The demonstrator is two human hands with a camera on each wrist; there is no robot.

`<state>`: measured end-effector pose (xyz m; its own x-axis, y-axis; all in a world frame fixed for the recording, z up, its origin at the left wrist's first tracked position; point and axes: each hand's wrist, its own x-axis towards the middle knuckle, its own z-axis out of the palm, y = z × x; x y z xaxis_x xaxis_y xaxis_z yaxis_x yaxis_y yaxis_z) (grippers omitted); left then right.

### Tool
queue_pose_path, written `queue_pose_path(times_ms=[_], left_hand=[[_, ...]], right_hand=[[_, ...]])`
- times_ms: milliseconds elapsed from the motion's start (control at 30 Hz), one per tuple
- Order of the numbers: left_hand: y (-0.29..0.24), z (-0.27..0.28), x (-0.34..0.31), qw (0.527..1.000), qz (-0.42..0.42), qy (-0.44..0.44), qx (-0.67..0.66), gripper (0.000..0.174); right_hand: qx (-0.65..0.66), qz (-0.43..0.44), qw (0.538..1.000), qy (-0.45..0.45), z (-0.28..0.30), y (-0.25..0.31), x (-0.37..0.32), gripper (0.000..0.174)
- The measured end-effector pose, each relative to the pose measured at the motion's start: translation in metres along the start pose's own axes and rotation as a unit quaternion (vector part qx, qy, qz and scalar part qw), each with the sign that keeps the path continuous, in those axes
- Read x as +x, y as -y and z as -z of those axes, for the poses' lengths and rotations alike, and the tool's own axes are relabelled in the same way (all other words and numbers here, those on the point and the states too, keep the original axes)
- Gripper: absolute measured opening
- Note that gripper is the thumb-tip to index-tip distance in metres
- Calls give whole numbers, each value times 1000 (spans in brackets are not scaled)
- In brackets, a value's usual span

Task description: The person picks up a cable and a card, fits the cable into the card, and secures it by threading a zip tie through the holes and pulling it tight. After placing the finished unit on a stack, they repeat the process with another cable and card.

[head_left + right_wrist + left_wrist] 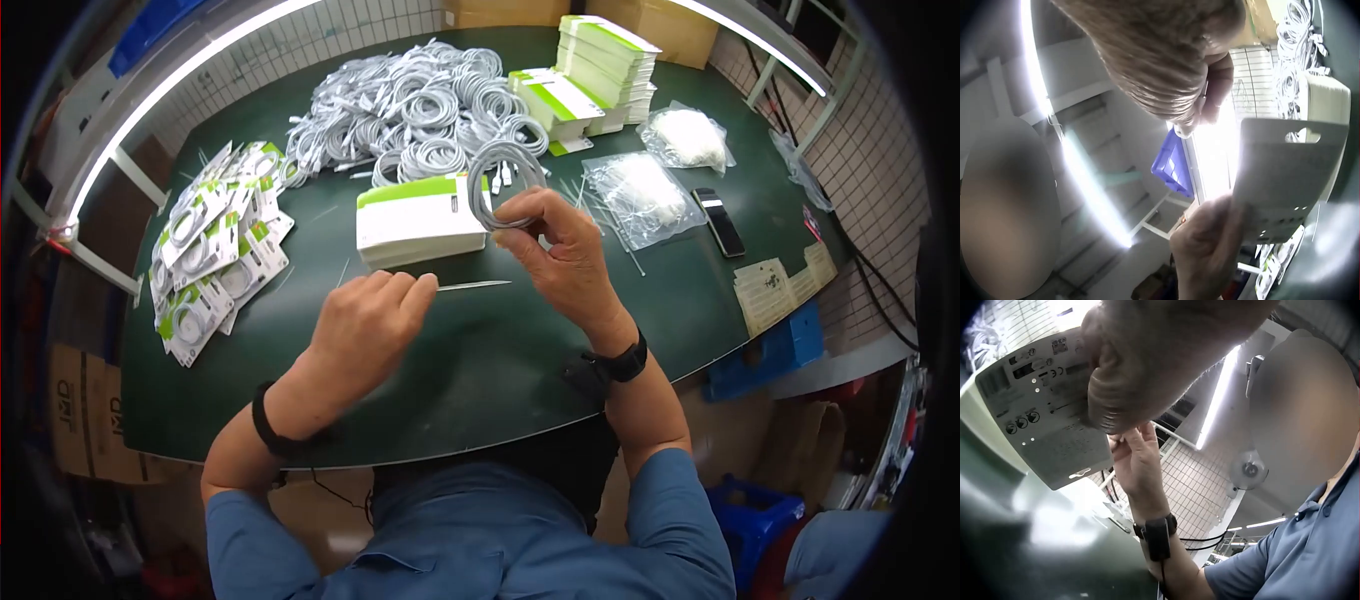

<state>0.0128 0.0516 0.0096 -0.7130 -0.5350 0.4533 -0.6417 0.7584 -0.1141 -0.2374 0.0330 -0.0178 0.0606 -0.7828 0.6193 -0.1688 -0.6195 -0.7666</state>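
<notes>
The left hand (372, 322) pinches a flat grey-white cardboard hang card (1038, 415) at its edge; its printed face carries a CE mark, a square code and round icons, with the small print too blurred to read. The right hand (562, 252) grips a coiled light-grey cable (477, 180) between thumb and fingers, its loop rising beyond the fingertips. Farther left stands a green-and-white card stack (425, 235). Near left, a brown cardboard carton (85, 420) reads "JMD".
</notes>
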Motion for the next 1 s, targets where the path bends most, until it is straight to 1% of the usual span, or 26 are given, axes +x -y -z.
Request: queue_pose_path(times_ms=[67, 100, 133, 233, 267, 333, 367, 467, 500, 600, 633, 667, 700, 733, 767, 800, 867, 900, 1000], left_hand=[[-10, -15, -14, 998, 20, 22, -48, 16], [-11, -22, -18, 998, 31, 28, -51, 16], [-8, -31, -21, 996, 45, 28, -66, 15], [-2, -45, -26, 993, 71, 30, -91, 13], [-1, -47, -27, 992, 72, 19, -106, 15], [1, -48, -27, 989, 68, -3, -135, 18], [2, -49, -25, 989, 65, 2, -135, 18], [2, -49, -20, 977, 37, -138, -159, 27], [0, -47, -21, 978, 34, -132, -158, 27], [-18, -30, -37, 958, 108, -199, -176, 32], [-25, -28, -45, 960, 106, -191, -174, 32], [-33, -27, -54, 898, 206, -140, -363, 30], [-39, -27, -63, 789, 299, -82, -531, 28], [-43, -25, -67, 637, 380, -23, -670, 28], [-42, -24, -68, 637, 385, -21, -668, 28], [-39, -25, -66, 521, 423, -7, -741, 29], [-35, -27, -60, 255, 469, 14, -846, 36], [-35, -28, -59, 251, 469, 9, -847, 36], [-34, -29, -60, 224, 499, 17, -837, 37]], right_hand=[[-42, 44, 995, 74, -14, 4, -6, 20], [-62, 70, 990, 110, -20, 4, -8, 20], [-56, 64, 989, 118, -27, 2, -12, 20], [-198, 140, 961, 133, -44, -9, -22, 19], [-196, 137, 962, 133, -47, -13, -23, 19], [-117, 83, 984, 110, -49, -20, -26, 18], [-77, 55, 991, 97, -50, -22, -26, 18], [-77, 63, 992, 77, -51, -24, -26, 17], [-76, 69, 992, 68, -52, -25, -26, 17], [-72, 81, 991, 76, -51, -23, -28, 18], [-72, 88, 990, 83, -51, -22, -28, 18], [-66, 85, 991, 78, -50, -22, -28, 18], [-69, 91, 990, 87, -49, -22, -28, 18], [-72, 98, 988, 98, -49, -22, -29, 19], [-74, 106, 985, 111, -50, -21, -30, 19], [-70, 104, 986, 114, -52, -20, -31, 19], [-68, 145, 979, 125, -55, -18, -33, 19], [-68, 167, 975, 132, -55, -17, -33, 19], [-81, 175, 967, 164, -54, -12, -35, 18]])
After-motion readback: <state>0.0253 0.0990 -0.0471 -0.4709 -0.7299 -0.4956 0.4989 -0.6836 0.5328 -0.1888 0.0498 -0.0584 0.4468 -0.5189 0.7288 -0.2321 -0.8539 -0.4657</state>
